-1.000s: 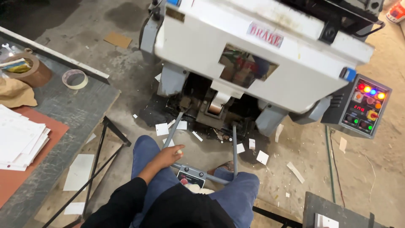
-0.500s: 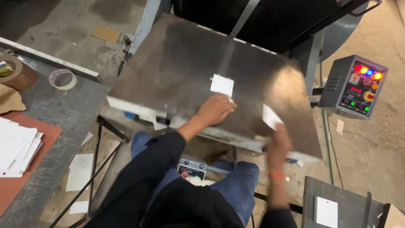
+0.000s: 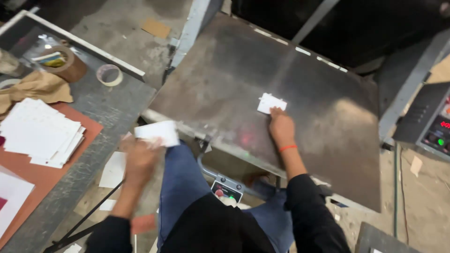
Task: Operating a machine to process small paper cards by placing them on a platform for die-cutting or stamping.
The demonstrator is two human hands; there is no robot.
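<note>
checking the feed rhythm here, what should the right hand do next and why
Probably settle the small white card square on the metal plate and then draw clear. The right hand has its fingertips on the card's near edge, while the left hand holds another white sheet off by the table.

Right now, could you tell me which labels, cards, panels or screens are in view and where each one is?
Small white card: on the grey metal plate, under the right hand.
White card: rectangular, in the blurred left hand.
Control panel: far right, dark box with red and green lights.
Foot control: below the plate, grey box, red button.
</note>
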